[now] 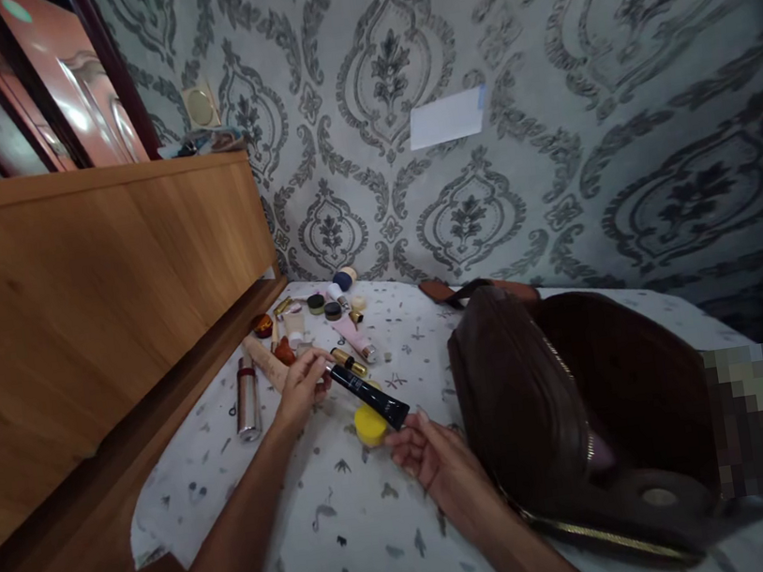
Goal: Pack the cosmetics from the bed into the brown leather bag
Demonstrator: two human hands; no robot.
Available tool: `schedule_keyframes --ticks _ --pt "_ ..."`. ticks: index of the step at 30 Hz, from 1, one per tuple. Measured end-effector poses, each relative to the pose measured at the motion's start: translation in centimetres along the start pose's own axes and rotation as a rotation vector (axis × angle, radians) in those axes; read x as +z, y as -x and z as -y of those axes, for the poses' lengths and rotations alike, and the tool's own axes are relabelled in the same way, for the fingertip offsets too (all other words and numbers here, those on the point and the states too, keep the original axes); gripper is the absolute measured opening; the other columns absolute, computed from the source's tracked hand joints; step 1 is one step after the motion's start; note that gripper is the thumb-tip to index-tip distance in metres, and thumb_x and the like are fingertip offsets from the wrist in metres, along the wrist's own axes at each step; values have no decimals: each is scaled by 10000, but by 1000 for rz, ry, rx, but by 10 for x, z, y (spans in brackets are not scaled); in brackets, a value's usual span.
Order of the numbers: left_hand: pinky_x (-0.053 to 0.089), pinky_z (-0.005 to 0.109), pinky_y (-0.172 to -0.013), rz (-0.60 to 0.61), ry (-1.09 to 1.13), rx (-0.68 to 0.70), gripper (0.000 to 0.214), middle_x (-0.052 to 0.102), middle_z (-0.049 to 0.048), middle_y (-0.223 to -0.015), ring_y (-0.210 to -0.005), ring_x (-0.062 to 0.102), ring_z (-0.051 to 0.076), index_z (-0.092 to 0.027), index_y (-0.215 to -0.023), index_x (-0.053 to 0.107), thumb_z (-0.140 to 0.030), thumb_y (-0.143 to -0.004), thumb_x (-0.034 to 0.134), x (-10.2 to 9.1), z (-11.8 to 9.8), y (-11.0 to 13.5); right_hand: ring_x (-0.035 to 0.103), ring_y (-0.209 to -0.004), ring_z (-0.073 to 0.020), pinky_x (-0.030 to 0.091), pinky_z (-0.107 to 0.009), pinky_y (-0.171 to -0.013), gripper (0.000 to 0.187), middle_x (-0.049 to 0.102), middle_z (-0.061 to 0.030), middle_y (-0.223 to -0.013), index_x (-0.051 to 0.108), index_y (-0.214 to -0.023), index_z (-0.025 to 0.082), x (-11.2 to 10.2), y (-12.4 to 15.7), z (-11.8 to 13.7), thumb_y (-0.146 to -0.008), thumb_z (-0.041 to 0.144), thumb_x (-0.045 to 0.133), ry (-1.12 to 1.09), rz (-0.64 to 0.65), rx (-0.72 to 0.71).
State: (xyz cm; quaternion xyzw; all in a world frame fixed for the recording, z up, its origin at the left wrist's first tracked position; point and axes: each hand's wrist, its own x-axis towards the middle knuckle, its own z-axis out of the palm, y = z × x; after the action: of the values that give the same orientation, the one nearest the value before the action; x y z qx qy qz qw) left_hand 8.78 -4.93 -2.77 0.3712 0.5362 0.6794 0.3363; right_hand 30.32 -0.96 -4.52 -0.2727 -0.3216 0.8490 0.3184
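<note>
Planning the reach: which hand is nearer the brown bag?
Right: the right hand is beside the bag, by the wide end of the black tube; the left hand is farther, at the other end.

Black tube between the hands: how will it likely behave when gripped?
The black tube probably gives when squeezed, as its end near the right hand looks flattened. Its glossy surface suggests it may be slippery. Its slim body suggests little weight.
</note>
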Motion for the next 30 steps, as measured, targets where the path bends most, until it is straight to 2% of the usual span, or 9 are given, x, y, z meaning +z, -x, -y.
schedule_keyframes --ticks 9,14,21,26,30 --pt "236 137 -392 25 5 40 420 420 -50 -597 -476 366 50 -154 -894 652 -547 -755 705 2 -3 4 634 -540 -143 462 -227 -504 442 737 -66 -659 627 -730 161 -2 -1 2 -571 483 885 -44 -47 19" --pt "228 139 -393 -12 23 43 460 394 -54 -571 -467 340 46 -125 -859 680 -569 -744 702 2 -1 3 633 -522 -144 460 -232 -485 432 728 -54 -651 629 -733 157 -4 -3 0 -570 458 892 -31 -52 -7" --pt "274 142 -404 -34 4 91 397 517 -12 -625 -509 427 61 -132 -907 701 -497 -753 722 0 1 1 632 -532 -130 463 -217 -503 421 737 -61 -666 633 -740 162 -2 -2 2 -586 464 883 -59 -59 -7" --pt "336 149 -421 -9 28 97 380 591 13 -713 -570 497 85 -156 -954 683 -448 -720 753 1 -1 1 642 -584 -120 474 -198 -538 479 733 -56 -696 714 -888 143 -1 -1 3 -565 447 895 -55 -22 -19" --pt "377 156 -445 8 72 94 349 600 13 -760 -601 505 89 -167 -930 676 -408 -698 776 3 -6 3 644 -596 -113 471 -188 -549 528 728 -31 -712 707 -965 160 -1 0 1 -527 361 922 -10 -34 -51"
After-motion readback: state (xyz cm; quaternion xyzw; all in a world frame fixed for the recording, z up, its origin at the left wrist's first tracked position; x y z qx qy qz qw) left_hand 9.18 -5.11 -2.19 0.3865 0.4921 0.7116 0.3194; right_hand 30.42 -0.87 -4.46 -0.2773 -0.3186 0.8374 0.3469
